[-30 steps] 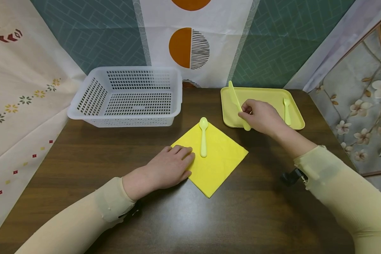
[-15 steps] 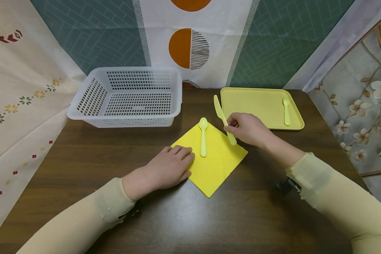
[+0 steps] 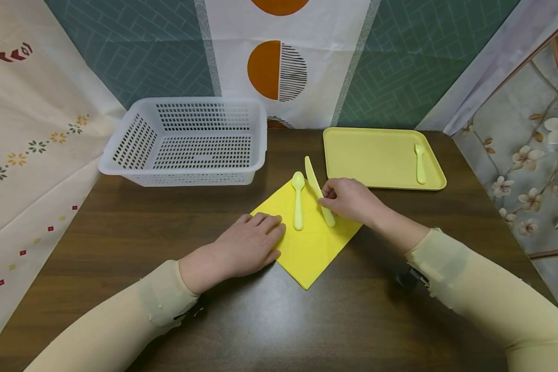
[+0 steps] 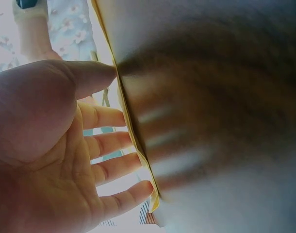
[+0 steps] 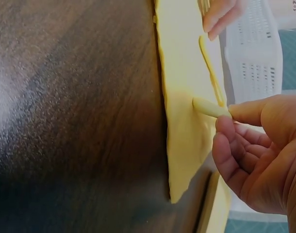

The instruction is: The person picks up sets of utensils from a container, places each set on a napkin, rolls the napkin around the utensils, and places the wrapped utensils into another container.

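Note:
My right hand point(image 3: 349, 199) pinches a pale yellow plastic knife point(image 3: 314, 181) by its handle, blade pointing away. The knife overlaps the right part of a folded yellow napkin point(image 3: 307, 258) in the head view; in the right wrist view its handle end point(image 5: 206, 108) is right at the cloth. A matching spoon point(image 3: 298, 201) lies on the napkin just left of the knife, bowl at the far end. My left hand point(image 3: 246, 245) rests with spread fingers on the napkin's left edge. In the left wrist view the fingertips point(image 4: 138, 191) meet the napkin edge point(image 4: 131, 121).
A yellow tray point(image 3: 372, 160) stands at the back right with a fork point(image 3: 420, 164) on its right side. At the back left is a white perforated basket point(image 3: 186, 178). The brown wooden table point(image 3: 121, 232) reaches back to hanging patterned cloths point(image 3: 167, 51).
My right hand has carried the knife from over the tray leftward and nearer, to beside the spoon over the napkin. The left hand, spoon and napkin have stayed put.

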`<state>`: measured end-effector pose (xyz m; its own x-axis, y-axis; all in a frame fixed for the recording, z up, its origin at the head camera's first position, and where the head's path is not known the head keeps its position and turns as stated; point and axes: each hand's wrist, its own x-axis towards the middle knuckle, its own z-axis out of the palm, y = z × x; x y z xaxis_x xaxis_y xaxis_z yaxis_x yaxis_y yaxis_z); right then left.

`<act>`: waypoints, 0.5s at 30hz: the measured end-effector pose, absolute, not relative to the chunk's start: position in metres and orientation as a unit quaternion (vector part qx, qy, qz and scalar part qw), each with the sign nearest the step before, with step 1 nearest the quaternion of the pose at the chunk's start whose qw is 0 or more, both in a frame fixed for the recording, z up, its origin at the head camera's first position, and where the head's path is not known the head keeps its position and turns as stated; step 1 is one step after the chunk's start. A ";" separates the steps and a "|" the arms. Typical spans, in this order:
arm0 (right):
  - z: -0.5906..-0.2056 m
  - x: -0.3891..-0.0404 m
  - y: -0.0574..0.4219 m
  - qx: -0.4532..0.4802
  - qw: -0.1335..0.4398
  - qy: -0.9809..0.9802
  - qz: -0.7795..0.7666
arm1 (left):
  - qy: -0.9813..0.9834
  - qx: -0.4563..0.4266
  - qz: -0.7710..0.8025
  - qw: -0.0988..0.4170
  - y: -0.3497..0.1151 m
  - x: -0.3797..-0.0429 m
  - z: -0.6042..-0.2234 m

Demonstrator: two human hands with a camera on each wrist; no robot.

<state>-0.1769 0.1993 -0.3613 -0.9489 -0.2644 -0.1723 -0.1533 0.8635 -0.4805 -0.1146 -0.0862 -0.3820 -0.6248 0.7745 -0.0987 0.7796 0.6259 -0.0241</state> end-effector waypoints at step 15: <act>-0.369 -0.181 0.189 -0.076 0.139 0.959 -0.237 | 0.901 0.430 -0.037 0.050 -0.085 -0.116 -0.381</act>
